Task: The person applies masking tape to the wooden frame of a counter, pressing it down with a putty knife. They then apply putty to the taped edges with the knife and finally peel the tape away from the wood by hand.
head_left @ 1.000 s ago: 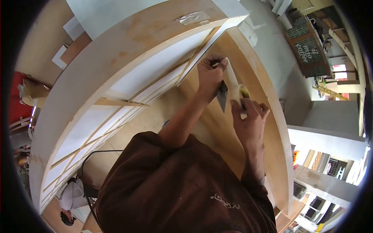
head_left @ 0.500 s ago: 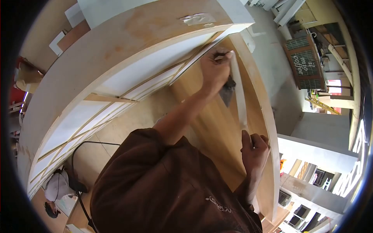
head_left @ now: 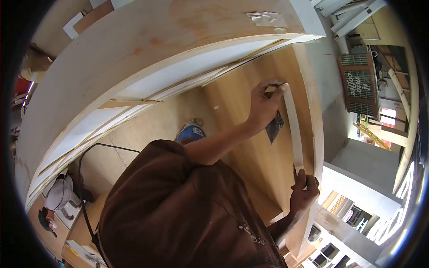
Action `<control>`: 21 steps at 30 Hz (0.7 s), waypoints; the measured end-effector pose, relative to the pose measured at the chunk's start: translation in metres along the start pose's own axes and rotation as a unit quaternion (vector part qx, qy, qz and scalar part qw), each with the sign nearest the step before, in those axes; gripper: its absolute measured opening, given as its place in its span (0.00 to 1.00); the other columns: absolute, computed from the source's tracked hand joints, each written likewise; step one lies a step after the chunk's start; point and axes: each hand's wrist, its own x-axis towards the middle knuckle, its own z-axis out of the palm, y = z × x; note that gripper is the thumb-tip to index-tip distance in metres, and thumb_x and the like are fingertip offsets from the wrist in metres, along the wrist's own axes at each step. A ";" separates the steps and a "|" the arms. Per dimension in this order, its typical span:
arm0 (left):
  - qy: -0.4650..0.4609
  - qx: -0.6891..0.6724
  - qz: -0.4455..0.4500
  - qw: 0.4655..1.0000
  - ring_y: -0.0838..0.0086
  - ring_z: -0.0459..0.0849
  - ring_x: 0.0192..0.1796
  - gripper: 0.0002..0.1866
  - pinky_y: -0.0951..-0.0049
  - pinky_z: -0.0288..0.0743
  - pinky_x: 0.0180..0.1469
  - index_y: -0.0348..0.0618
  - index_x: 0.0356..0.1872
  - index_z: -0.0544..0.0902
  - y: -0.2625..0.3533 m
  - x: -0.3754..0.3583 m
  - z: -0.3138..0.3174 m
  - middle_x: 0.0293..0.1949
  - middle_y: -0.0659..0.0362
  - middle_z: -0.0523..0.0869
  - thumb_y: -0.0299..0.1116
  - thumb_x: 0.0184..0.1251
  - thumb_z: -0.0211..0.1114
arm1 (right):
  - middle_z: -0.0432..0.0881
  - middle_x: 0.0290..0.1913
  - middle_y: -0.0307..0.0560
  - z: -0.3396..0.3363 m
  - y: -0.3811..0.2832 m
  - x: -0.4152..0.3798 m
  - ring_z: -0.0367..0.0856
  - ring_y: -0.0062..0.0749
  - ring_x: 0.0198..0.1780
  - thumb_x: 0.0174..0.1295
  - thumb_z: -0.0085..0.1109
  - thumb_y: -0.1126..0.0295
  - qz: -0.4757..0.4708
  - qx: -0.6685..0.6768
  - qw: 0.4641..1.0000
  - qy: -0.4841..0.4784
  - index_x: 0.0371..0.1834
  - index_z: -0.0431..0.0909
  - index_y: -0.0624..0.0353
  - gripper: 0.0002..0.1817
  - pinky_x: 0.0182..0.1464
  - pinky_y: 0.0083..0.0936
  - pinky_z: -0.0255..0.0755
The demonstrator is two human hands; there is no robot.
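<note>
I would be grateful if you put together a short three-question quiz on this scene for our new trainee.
1. What runs between the left hand and the right hand?
2. True or false: the dark blade is at the right hand.
3. Which is the main colour of the shoe?
a) red
b) blue
c) green

Key:
1. A pale strip.
2. False; the dark blade is at the left hand.
3. b) blue.
</note>
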 end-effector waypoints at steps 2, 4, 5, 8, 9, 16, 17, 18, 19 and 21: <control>-0.003 -0.007 0.029 1.000 0.82 0.83 0.40 0.09 0.76 0.80 0.48 0.35 0.50 0.87 0.001 0.007 0.002 0.43 0.63 0.89 0.30 0.80 0.72 | 0.82 0.18 0.44 0.001 -0.006 0.000 0.79 0.34 0.38 0.73 0.70 0.66 0.014 0.016 1.000 -0.005 0.26 0.84 0.62 0.16 0.45 0.38 0.73; -0.011 -0.019 0.038 0.999 0.83 0.84 0.41 0.09 0.77 0.79 0.48 0.34 0.51 0.87 0.002 0.016 0.006 0.44 0.62 0.90 0.30 0.79 0.73 | 0.82 0.18 0.44 0.004 -0.013 0.003 0.80 0.34 0.39 0.73 0.70 0.66 0.029 0.033 0.999 -0.006 0.26 0.84 0.63 0.16 0.45 0.38 0.73; -0.014 -0.021 0.037 0.999 0.83 0.84 0.41 0.09 0.77 0.79 0.48 0.34 0.51 0.87 0.005 0.020 0.008 0.44 0.62 0.90 0.30 0.79 0.73 | 0.82 0.18 0.45 0.005 -0.017 0.004 0.80 0.34 0.39 0.73 0.71 0.66 0.009 0.039 0.999 0.000 0.26 0.83 0.63 0.17 0.45 0.38 0.74; -0.002 -0.023 0.054 0.998 0.83 0.84 0.43 0.10 0.77 0.79 0.48 0.34 0.51 0.88 0.013 0.029 0.013 0.44 0.61 0.90 0.29 0.78 0.74 | 0.82 0.19 0.45 0.009 -0.027 0.009 0.80 0.35 0.39 0.72 0.71 0.67 -0.020 0.053 0.998 0.010 0.26 0.82 0.63 0.17 0.45 0.38 0.74; 0.019 -0.023 0.100 0.995 0.84 0.84 0.41 0.08 0.77 0.79 0.45 0.35 0.49 0.89 0.012 0.034 0.015 0.42 0.62 0.90 0.29 0.78 0.74 | 0.82 0.19 0.45 0.011 -0.030 0.011 0.80 0.36 0.39 0.72 0.72 0.68 -0.031 0.062 0.998 0.008 0.26 0.82 0.64 0.17 0.45 0.38 0.74; 0.037 -0.030 0.199 0.979 0.86 0.80 0.36 0.07 0.79 0.76 0.40 0.37 0.46 0.89 0.027 0.055 0.024 0.37 0.65 0.88 0.31 0.78 0.75 | 0.82 0.20 0.44 0.017 -0.050 0.022 0.78 0.38 0.37 0.71 0.74 0.68 -0.092 0.069 0.993 0.020 0.25 0.81 0.61 0.17 0.45 0.38 0.73; 0.042 -0.050 0.183 0.981 0.86 0.80 0.37 0.07 0.79 0.76 0.41 0.37 0.46 0.89 0.029 0.054 0.026 0.36 0.65 0.88 0.31 0.77 0.75 | 0.82 0.20 0.44 0.017 -0.051 0.024 0.78 0.38 0.37 0.71 0.74 0.68 -0.091 0.067 0.993 0.020 0.25 0.81 0.61 0.17 0.45 0.38 0.73; 0.047 -0.070 0.168 0.982 0.86 0.81 0.38 0.07 0.79 0.76 0.42 0.37 0.47 0.90 0.030 0.054 0.028 0.36 0.65 0.88 0.31 0.77 0.75 | 0.82 0.20 0.44 0.018 -0.053 0.025 0.78 0.38 0.37 0.71 0.74 0.68 -0.092 0.072 0.993 0.020 0.24 0.81 0.61 0.17 0.45 0.38 0.73; 0.048 -0.071 0.167 0.982 0.86 0.81 0.38 0.07 0.79 0.76 0.42 0.37 0.47 0.90 0.029 0.054 0.029 0.36 0.65 0.88 0.31 0.77 0.75 | 0.82 0.20 0.44 0.018 -0.054 0.026 0.77 0.37 0.36 0.71 0.74 0.68 -0.093 0.078 0.992 0.021 0.24 0.81 0.61 0.17 0.45 0.38 0.73; 0.088 -0.017 0.196 0.977 0.85 0.80 0.37 0.07 0.79 0.75 0.41 0.37 0.47 0.90 0.027 0.054 0.031 0.36 0.65 0.89 0.30 0.77 0.75 | 0.82 0.20 0.43 0.018 -0.055 0.027 0.77 0.36 0.36 0.72 0.73 0.68 -0.087 0.079 0.993 0.019 0.24 0.81 0.61 0.17 0.45 0.38 0.73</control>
